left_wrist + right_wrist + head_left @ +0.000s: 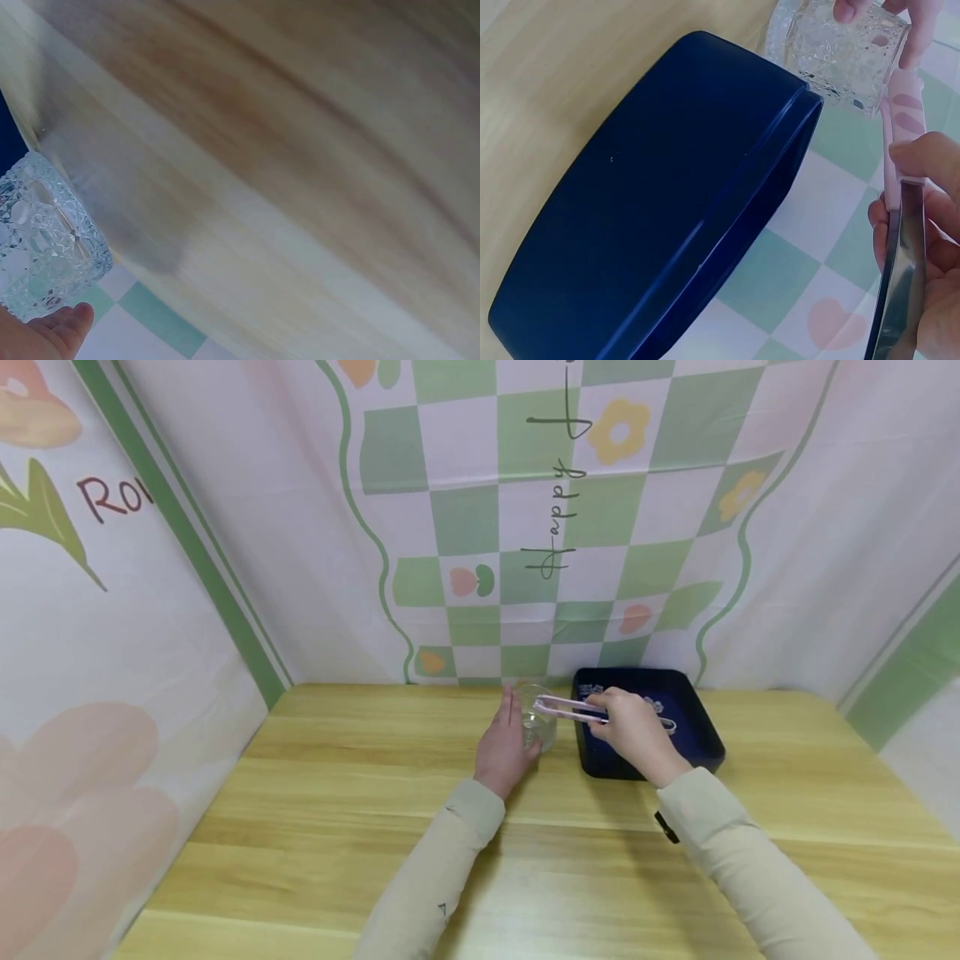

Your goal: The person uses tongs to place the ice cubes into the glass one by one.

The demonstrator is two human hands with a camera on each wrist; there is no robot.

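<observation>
My left hand (504, 752) grips a clear, patterned glass (547, 737) from its left side, thumb across the front. In the right wrist view, the cut facets of the glass show beneath the thumb. My right hand (633, 731) holds tongs (911, 255) with metal arms and pale pink ends. Those pink ends reach left, right at the mouth of the glass in the head view. Whether they pinch anything I cannot tell. Under the right hand is a dark blue tray (611, 768), with small clear pieces (592, 690) along its far side.
The wooden table (337, 827) runs back to a hanging cloth (465, 518) with green checks. Another patterned cloth (97, 635) hangs along the left. The tray's raised wall (667, 172) stands close to the right of the glass.
</observation>
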